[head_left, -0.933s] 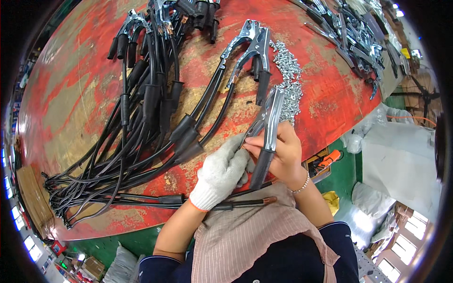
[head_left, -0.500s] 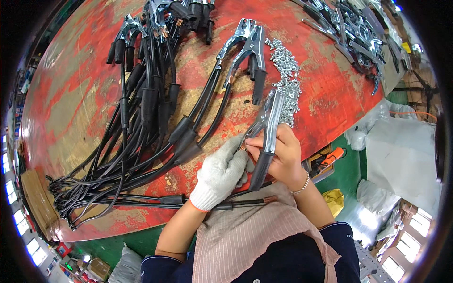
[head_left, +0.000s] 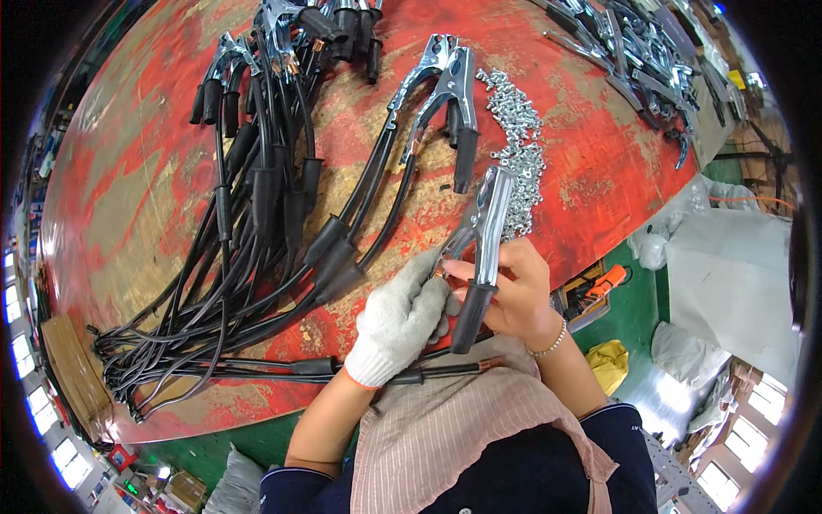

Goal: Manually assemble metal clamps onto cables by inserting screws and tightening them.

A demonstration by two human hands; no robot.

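Note:
In the head view, a silver battery clamp [head_left: 491,224] with a black handle sleeve [head_left: 473,318] slants in front of my hands, jaws pointing away. My left hand [head_left: 397,321], in a white knitted glove, is closed around the clamp's other handle and the cable end there. A bit of bare copper [head_left: 440,270] shows at its fingertips. My bare right hand [head_left: 519,291] is closed behind the sleeved handle, with its fingertips at the copper. Whatever small thing they pinch is hidden. Just beyond the jaws lies a pile of small nuts or screws [head_left: 519,128].
Two clamps on black cables [head_left: 452,81] lie beyond my hands. A large bundle of black cables [head_left: 248,231] covers the left of the worn red table [head_left: 111,206]. Loose metal clamp parts [head_left: 634,60] are heaped far right. An orange-handled tool [head_left: 606,281] sits beside the right edge.
My right hand's fingers have shifted slightly at the copper end, and its thumb now shows beside it. The clamp's sleeved handle has tipped a little toward me. My left hand keeps its grip.

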